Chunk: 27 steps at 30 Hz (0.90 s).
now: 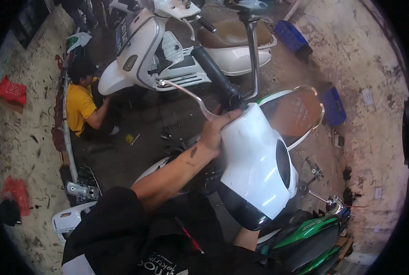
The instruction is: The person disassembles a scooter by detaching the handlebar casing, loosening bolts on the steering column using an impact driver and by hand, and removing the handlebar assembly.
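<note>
A white scooter handlebar cover (pixel 255 146) with a dark headlight panel stands close in front of me. From its far end run a black handlebar grip (pixel 211 71), a silver brake lever (pixel 188 94) and a mirror stem (pixel 254 59). My left hand (pixel 213 130) is closed round the handlebar where the grip meets the cover, its thumb on top. Only the wrist of my right arm shows, below the black lower edge of the cover. The cover hides my right hand (pixel 246 237) and its fingers.
A person in a yellow shirt (pixel 80 107) crouches by a white scooter (pixel 140 46) at far left. A brown-seated scooter (pixel 289 114) stands beyond the cover, a green scooter (pixel 300 233) at near right. Blue crates (pixel 333 106) line the right wall; loose parts (pixel 167 133) lie on the floor.
</note>
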Each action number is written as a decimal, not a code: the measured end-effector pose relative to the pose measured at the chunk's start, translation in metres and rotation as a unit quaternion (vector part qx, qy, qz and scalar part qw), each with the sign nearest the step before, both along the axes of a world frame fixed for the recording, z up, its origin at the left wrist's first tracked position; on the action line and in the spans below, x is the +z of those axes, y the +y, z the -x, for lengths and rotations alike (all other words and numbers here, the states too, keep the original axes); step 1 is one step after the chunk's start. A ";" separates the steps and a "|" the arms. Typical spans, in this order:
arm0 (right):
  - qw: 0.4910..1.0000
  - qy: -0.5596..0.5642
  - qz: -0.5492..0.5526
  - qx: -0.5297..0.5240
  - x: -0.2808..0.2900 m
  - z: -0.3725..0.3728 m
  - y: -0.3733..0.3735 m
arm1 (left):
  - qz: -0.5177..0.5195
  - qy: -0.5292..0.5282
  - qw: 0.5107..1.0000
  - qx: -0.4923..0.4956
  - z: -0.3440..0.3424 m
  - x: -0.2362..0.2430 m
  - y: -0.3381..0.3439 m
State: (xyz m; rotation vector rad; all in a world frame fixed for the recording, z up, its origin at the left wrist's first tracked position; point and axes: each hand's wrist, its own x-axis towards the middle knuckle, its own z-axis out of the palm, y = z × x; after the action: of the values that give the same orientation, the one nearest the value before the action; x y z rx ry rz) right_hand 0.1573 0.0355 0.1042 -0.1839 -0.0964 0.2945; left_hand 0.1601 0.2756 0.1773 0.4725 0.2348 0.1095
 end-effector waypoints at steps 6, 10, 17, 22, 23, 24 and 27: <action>0.996 0.057 -0.059 0.017 -0.008 0.068 -0.064 | 0.043 -0.028 0.995 -0.090 -0.023 0.020 0.007; 0.996 0.064 -0.064 0.018 -0.008 0.085 -0.066 | 0.036 0.010 0.995 -0.089 -0.020 0.016 -0.004; 0.992 0.064 -0.097 0.052 -0.006 0.065 -0.074 | -0.045 0.026 0.997 -0.053 -0.017 0.040 -0.027; 0.986 0.071 -0.130 0.077 -0.014 0.071 -0.088 | -0.182 -0.054 0.982 0.020 -0.028 0.053 -0.067; 0.982 0.080 -0.151 0.085 -0.016 0.068 -0.084 | -0.176 -0.011 0.983 -0.041 -0.031 0.056 -0.070; 0.977 0.076 -0.173 0.097 -0.022 0.056 -0.083 | -0.167 0.020 0.981 -0.097 -0.046 0.060 -0.075; 0.946 0.070 -0.272 0.162 -0.041 0.044 -0.083 | -0.170 0.036 0.980 -0.100 -0.081 0.041 -0.093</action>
State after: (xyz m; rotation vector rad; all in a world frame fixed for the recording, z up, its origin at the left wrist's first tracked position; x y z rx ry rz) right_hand 0.1132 -0.0473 0.0628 0.4066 -0.0641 0.5945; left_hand 0.2411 0.1823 0.2183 0.8392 0.2387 -0.0669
